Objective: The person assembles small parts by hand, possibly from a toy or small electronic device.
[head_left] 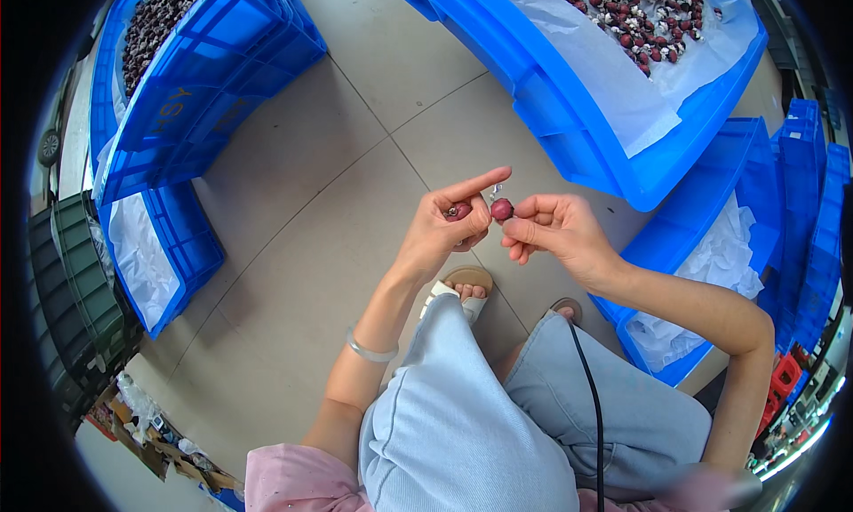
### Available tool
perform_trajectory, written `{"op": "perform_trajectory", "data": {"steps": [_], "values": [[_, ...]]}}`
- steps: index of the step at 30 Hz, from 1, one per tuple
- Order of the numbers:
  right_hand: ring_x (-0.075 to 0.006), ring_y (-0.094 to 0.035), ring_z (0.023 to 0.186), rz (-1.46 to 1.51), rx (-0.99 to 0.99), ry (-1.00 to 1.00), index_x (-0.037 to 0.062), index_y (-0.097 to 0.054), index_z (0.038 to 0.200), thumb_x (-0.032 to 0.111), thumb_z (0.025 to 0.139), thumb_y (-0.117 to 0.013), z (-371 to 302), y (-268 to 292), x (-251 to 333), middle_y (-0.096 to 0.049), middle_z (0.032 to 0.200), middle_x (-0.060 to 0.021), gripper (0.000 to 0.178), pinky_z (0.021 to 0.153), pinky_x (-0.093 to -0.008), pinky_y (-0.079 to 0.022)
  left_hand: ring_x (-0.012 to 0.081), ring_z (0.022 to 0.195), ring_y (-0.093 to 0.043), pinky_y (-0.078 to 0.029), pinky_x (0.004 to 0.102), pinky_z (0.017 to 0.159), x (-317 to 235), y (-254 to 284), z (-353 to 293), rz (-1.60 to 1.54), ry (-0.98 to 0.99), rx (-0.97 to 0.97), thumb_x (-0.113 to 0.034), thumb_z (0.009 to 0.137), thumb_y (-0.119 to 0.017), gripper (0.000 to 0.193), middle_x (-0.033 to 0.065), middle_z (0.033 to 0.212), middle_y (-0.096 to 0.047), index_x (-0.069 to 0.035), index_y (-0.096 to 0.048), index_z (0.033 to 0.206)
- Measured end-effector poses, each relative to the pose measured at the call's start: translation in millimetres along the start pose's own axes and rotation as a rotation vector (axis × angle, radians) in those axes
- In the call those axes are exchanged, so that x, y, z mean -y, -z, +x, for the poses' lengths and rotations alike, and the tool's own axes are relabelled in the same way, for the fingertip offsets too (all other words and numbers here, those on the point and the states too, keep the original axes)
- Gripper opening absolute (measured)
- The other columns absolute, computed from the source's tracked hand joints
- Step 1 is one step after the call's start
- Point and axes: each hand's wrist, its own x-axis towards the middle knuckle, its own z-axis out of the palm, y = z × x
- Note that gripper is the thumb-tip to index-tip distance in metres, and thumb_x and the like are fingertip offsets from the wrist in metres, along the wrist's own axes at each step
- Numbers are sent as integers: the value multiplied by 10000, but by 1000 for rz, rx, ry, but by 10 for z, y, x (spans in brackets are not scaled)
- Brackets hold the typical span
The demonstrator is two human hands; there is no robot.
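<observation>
My right hand (562, 230) pinches a small round dark red bead-like piece (502, 210) between thumb and fingertips. A bit of clear or silvery material (496, 192) sits at its top. Close beside it, my left hand (449, 223) has its index finger stretched out and its other fingers curled. Inside that curl shows a second dark red piece (458, 212), mostly hidden by the fingers. The two hands nearly meet in front of my knees, above the floor. What the pieces are exactly is too small to tell.
A blue crate (569, 121) at the far right holds white paper and many red pieces (653, 32) with whitish bits. Another blue crate (169, 130) at far left carries dark brown pieces (160, 23). Lower crates hold white lining (147, 263). A black cable (593, 396) crosses my lap.
</observation>
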Motion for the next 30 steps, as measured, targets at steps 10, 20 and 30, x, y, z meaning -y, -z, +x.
{"op": "perform_trajectory", "data": {"steps": [10, 20, 30], "values": [[-98, -622, 667, -254, -178, 98, -26, -626, 908, 66, 836, -662, 14, -18, -27, -657, 794, -81, 122, 614, -228, -520, 39, 564, -402, -261, 190, 464, 120, 8, 29, 49, -52, 2, -219, 823, -708, 265, -40, 692, -532, -35, -660, 1008], [-94, -615, 647, -201, -174, 112, -19, -617, 890, 72, 829, -670, 20, -19, -20, -652, 769, -77, 122, 598, -225, -516, 43, 567, -403, -270, 193, 470, 78, -16, 40, 18, -26, -1, -236, 820, -708, 287, -34, 706, -549, -32, -661, 1016], [-83, -617, 659, -704, -77, 492, -5, -638, 813, 63, 810, -683, -515, -375, 518, -641, 719, -53, 81, 585, -233, -500, 57, 560, -380, -257, 205, 469, 6, 40, 10, -163, -102, 75, -93, 870, -572, 230, -30, 647, -455, 15, -633, 1064]]}}
